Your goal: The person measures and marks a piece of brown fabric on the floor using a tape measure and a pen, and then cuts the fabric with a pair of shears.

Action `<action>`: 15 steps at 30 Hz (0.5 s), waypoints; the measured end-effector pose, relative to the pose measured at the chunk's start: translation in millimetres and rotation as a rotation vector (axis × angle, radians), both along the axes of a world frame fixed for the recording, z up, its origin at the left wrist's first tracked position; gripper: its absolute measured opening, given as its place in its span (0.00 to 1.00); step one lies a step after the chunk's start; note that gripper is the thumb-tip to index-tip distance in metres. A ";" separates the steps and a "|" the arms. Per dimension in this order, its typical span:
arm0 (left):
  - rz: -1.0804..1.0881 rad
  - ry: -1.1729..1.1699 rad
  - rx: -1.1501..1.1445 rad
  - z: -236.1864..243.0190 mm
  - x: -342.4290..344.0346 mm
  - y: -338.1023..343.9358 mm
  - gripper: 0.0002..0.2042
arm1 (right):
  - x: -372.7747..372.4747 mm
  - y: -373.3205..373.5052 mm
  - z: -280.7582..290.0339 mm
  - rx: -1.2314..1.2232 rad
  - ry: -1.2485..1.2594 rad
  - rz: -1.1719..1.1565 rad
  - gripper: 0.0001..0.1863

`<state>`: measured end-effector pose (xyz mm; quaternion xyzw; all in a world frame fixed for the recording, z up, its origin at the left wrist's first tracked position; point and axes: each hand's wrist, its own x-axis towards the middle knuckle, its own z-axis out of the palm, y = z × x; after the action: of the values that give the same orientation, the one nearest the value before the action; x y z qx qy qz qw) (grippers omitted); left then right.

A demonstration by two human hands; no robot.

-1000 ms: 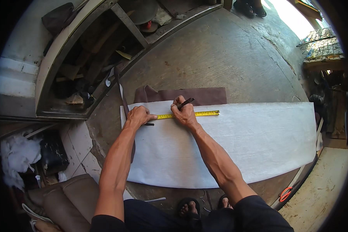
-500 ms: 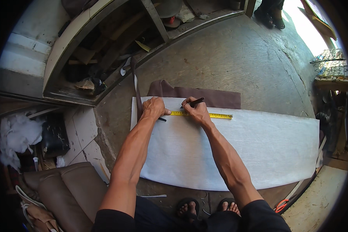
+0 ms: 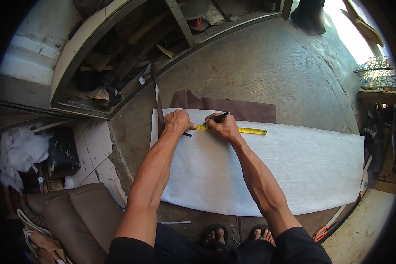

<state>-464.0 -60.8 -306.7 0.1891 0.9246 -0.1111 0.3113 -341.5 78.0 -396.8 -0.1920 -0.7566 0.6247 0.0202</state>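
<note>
A large white sheet (image 3: 303, 167) lies flat on a worn wooden tabletop (image 3: 259, 66). Along its far edge runs a yellow tape measure (image 3: 246, 130). My left hand (image 3: 177, 121) presses the tape's left end down on the sheet, fingers curled over it, with a small dark object poking out beneath it. My right hand (image 3: 223, 125) holds a black pen (image 3: 221, 116) with its tip at the tape's edge. A brown piece of fabric (image 3: 246, 111) sticks out from under the sheet's far edge.
A shelf compartment (image 3: 119, 61) full of wood scraps and tools sits at the far left. A brown cushion (image 3: 75, 211) and white stuffing (image 3: 17, 158) lie low at the left. Orange-handled scissors (image 3: 322, 233) rest near the table's right corner. My sandalled feet (image 3: 237, 235) show below.
The view has shifted since a second ago, so hands and tape appear further right. Both hands keep the same hold on tape and pen; over the last half second almost nothing moved.
</note>
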 end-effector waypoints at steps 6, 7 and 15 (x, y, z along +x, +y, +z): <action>-0.012 -0.010 -0.017 -0.3 -2.6 2.0 0.32 | -0.2 -0.2 -1.4 0.130 -0.009 0.046 0.15; -0.013 -0.016 -0.021 -1.2 -3.3 1.9 0.32 | -0.7 -0.9 -2.2 0.080 0.017 -0.001 0.16; -0.012 -0.004 -0.022 0.0 -1.1 2.5 0.33 | 0.8 -0.3 1.8 0.050 0.111 -0.005 0.13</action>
<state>-465.0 -58.3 -306.7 0.1912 0.9216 -0.1229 0.3148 -340.7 77.7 -395.0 -0.1582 -0.7692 0.6152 0.0685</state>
